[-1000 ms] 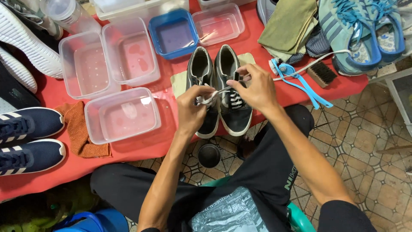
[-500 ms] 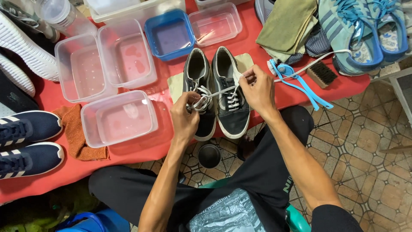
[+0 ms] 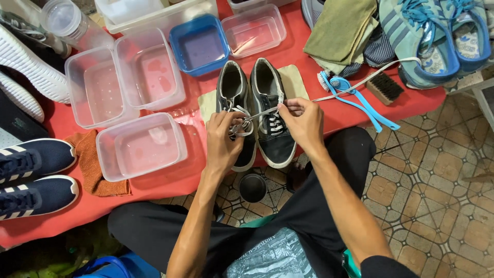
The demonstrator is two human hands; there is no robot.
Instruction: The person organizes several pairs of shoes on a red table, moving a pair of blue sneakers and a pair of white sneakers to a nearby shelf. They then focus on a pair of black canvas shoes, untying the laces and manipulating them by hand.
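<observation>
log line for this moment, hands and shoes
left hand: grips white lace | right hand: pinches lace | black shoes: side by side on red table

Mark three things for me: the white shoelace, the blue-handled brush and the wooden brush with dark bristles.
white shoelace (image 3: 263, 112), head view, on the taut stretch between the two hands.
blue-handled brush (image 3: 360, 104), head view, on the middle of its handle.
wooden brush (image 3: 386, 86), head view, on its dark bristles.

shoes (image 3: 257, 110) on table (image 3: 170, 180) | tubs (image 3: 141, 146) left — brushes (image 3: 360, 92) right
</observation>
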